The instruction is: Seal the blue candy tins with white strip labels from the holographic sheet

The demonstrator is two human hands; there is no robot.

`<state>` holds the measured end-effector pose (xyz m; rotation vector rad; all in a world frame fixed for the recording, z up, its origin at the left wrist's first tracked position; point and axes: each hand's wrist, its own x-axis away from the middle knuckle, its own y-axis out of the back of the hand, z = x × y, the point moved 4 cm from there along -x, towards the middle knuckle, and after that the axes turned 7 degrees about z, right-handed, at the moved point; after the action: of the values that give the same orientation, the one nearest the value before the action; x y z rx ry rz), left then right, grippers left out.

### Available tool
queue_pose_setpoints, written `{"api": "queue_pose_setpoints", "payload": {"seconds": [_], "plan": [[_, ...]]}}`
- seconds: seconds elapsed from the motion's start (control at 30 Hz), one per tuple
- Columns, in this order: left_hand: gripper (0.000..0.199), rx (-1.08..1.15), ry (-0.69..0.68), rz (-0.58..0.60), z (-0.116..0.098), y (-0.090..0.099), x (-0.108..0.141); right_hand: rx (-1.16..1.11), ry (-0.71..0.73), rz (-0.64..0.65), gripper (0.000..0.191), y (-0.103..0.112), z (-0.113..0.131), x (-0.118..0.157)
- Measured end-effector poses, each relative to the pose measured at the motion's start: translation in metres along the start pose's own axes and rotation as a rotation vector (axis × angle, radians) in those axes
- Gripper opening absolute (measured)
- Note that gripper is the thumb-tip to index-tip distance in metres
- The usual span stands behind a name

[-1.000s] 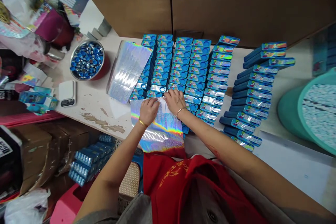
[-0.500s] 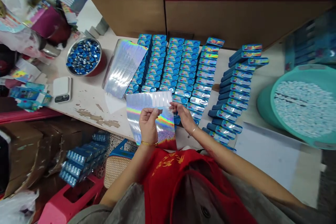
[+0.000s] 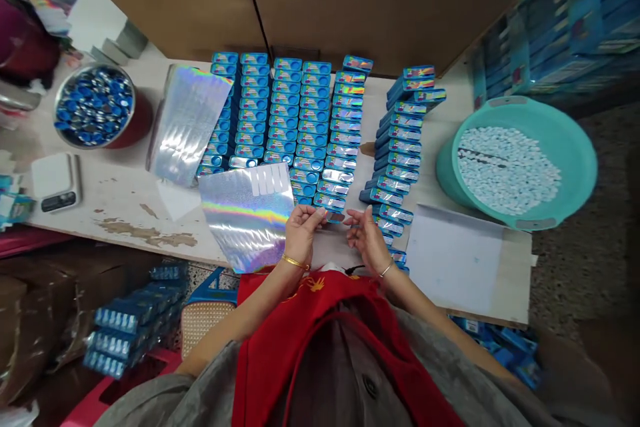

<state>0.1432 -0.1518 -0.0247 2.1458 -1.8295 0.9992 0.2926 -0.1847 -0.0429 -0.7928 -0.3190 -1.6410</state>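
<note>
My left hand (image 3: 300, 233), with a gold bracelet, is closed with thumb and forefinger at the near end of the blue box rows (image 3: 313, 127). Between its fingertips is a small thin strip (image 3: 334, 217). To its right, my right hand (image 3: 367, 237) has its fingers apart and curled, close to the strip; I see nothing in it. Left of my left hand lies a shiny holographic sheet (image 3: 240, 213) with white label strips (image 3: 267, 180) near its top right corner. A column of blue boxes (image 3: 395, 167) stands just beyond my right hand.
At the left are a bowl of blue caps (image 3: 95, 107), a scale (image 3: 55, 181) and a stack of holographic sheets (image 3: 187, 127). A turquoise tub (image 3: 575, 147) of white pieces and a white sheet (image 3: 453, 257) are at the right. Cardboard boxes (image 3: 380, 27) stand behind.
Both hands have moved off the holographic sheet to the right, over the near end of the box rows. My right hand's fingers have spread. The view has shifted right.
</note>
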Motion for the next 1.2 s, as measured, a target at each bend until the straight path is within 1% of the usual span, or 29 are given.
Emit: {"api": "queue_pose_setpoints", "payload": {"seconds": [0.03,0.1,0.2,0.27,0.3,0.37,0.43,0.5,0.6,0.77,0.9,0.97,1.07,1.13,1.2], "plan": [[0.034,0.001,0.004,0.008,0.0,-0.002,0.0,-0.033,-0.03,0.047,0.068,-0.004,-0.001,0.001],[0.033,-0.024,-0.005,-0.012,0.002,-0.002,-0.001,-0.021,-0.023,0.1,0.061,-0.011,-0.002,0.002],[0.031,-0.117,-0.027,-0.034,0.01,0.004,-0.004,0.131,0.093,0.057,0.047,-0.009,-0.002,0.002],[0.029,-0.205,-0.06,-0.014,0.016,0.007,-0.008,0.25,0.17,0.013,0.044,-0.003,-0.004,-0.002],[0.027,-0.266,-0.095,-0.005,0.018,0.008,-0.01,0.31,0.198,-0.009,0.043,0.0,-0.005,-0.005],[0.022,-0.441,-0.208,-0.007,0.018,0.009,-0.012,0.44,0.237,-0.044,0.04,0.007,-0.009,-0.012],[0.017,-0.674,-0.33,-0.037,0.016,0.009,-0.012,0.557,0.271,-0.073,0.035,0.011,-0.012,-0.019],[0.014,-0.888,-0.401,-0.077,0.015,0.008,-0.012,0.643,0.308,-0.092,0.03,0.013,-0.013,-0.024],[0.014,-1.081,-0.425,-0.108,0.017,0.008,-0.013,0.719,0.333,-0.083,0.025,0.012,-0.014,-0.028],[0.013,-1.219,-0.413,-0.106,0.02,0.006,-0.016,0.779,0.305,-0.059,0.025,0.012,-0.018,-0.031],[0.012,-1.289,-0.376,-0.112,0.021,0.005,-0.017,0.798,0.265,-0.062,0.027,0.011,-0.022,-0.035],[0.021,-1.312,-0.361,-0.14,0.019,0.005,-0.018,0.772,0.223,-0.07,0.032,0.01,-0.024,-0.034],[0.036,-1.34,-0.334,-0.174,0.017,0.006,-0.02,0.642,0.125,-0.065,0.046,0.006,-0.03,-0.029],[0.04,-1.368,-0.319,-0.178,0.017,0.005,-0.022,0.508,0.064,-0.023,0.049,0.001,-0.036,-0.024],[0.041,-1.397,-0.31,-0.176,0.016,0.006,-0.022,0.365,-0.008,0.033,0.047,-0.006,-0.042,-0.02]]}}
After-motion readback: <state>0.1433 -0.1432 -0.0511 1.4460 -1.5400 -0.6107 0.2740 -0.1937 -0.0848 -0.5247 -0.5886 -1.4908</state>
